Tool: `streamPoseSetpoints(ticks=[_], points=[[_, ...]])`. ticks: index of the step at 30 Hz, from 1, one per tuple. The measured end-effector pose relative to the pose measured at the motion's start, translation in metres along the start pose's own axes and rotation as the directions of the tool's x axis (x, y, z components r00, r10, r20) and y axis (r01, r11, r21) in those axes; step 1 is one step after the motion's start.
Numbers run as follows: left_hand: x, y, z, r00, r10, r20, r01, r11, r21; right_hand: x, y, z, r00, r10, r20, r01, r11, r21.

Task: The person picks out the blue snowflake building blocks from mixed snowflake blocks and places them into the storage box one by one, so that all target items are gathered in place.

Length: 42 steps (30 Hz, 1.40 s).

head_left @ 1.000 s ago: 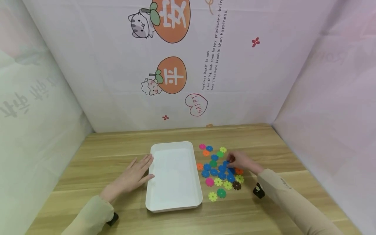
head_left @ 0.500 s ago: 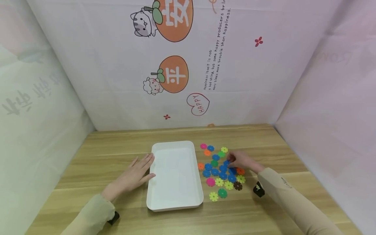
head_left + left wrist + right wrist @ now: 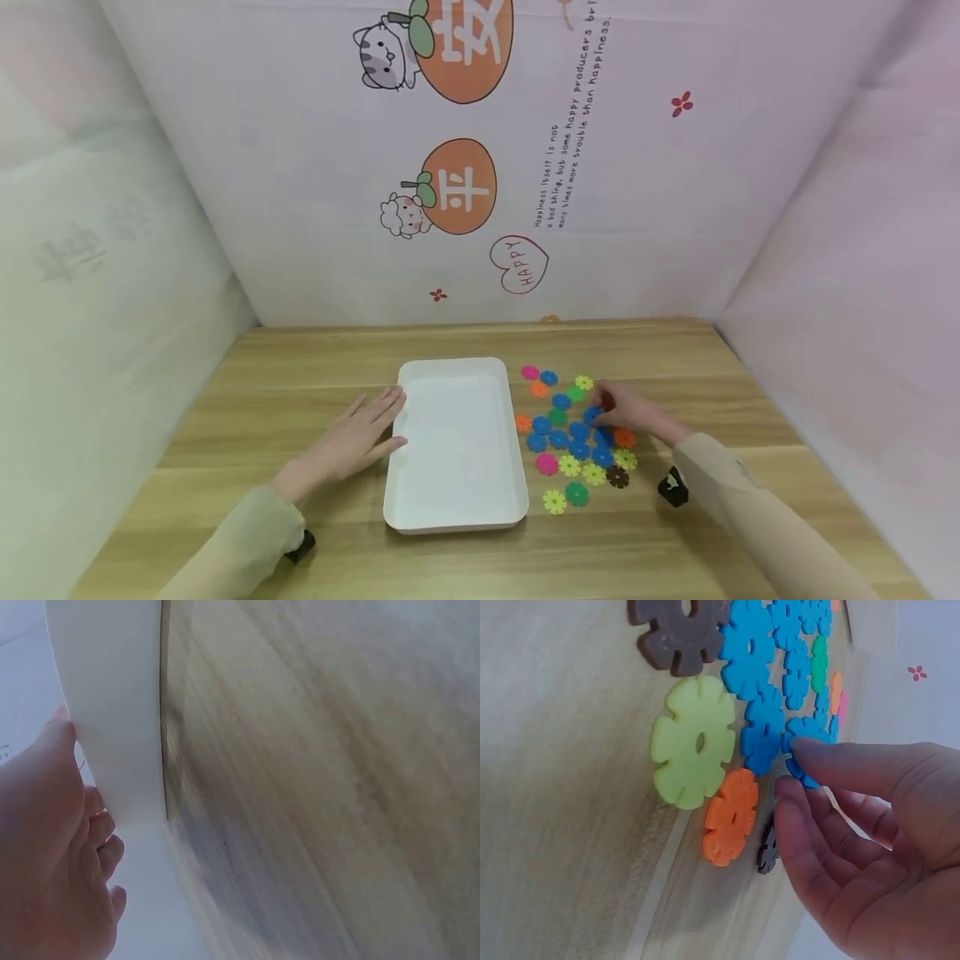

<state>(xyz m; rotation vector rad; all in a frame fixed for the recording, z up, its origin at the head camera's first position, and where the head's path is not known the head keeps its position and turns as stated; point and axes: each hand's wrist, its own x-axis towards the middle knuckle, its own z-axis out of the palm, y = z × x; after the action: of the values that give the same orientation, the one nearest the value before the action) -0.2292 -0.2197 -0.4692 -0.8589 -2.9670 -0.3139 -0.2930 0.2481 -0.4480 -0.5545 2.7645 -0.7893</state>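
My right hand [image 3: 628, 408] pinches a blue flower-shaped plastic disc [image 3: 801, 726] between thumb and fingers, at the far right side of a scatter of similar discs. A dark brown disc [image 3: 767, 847] lies beneath the fingers, partly hidden. Beside it are an orange disc [image 3: 731, 817], a yellow-green disc [image 3: 695, 742] and other blue discs [image 3: 763, 731]. My left hand [image 3: 348, 437] rests with extended fingers on the left edge of a white rectangular tray [image 3: 456, 450]. In the left wrist view its thumb lies at the tray's rim.
Several pink, yellow, green and orange discs lie between the tray and my right hand, among them a pink disc [image 3: 547, 464] and a green disc [image 3: 577, 493]. A printed white cloth [image 3: 360, 275] stands behind the wooden table [image 3: 330, 358], with cloth at both sides.
The head view has shifted, so everything sits a little farther right in it. The blue disc at my right fingers has moved slightly away from its neighbours, and a dark brown disc now shows under that hand.
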Motion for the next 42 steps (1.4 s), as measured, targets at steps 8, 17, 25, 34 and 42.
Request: streamPoseSetpoints(ticks=[8,17,25,34,42], points=[[0.006,0.004,-0.004,1.0,0.006,0.012,-0.007,0.999,0.038,-0.005,0.001,-0.009,1.0,-0.016,0.001,0.016,0.997,0.072],[0.005,0.004,-0.004,1.0,0.012,0.005,-0.012,0.998,0.06,-0.001,-0.014,-0.011,0.999,-0.036,-0.013,0.037,0.996,0.077],[0.004,0.002,-0.002,1.0,0.009,0.007,-0.009,0.998,0.064,0.003,-0.042,-0.004,0.999,-0.014,0.047,0.007,0.99,0.141],[0.003,0.001,0.0,1.0,0.004,0.004,-0.004,0.998,0.061,0.008,-0.079,0.006,0.983,-0.064,0.17,0.01,0.953,0.304],[0.003,0.002,-0.002,1.0,0.008,-0.007,-0.008,0.998,0.055,0.018,-0.109,0.027,0.959,-0.175,0.223,0.086,0.929,0.36]])
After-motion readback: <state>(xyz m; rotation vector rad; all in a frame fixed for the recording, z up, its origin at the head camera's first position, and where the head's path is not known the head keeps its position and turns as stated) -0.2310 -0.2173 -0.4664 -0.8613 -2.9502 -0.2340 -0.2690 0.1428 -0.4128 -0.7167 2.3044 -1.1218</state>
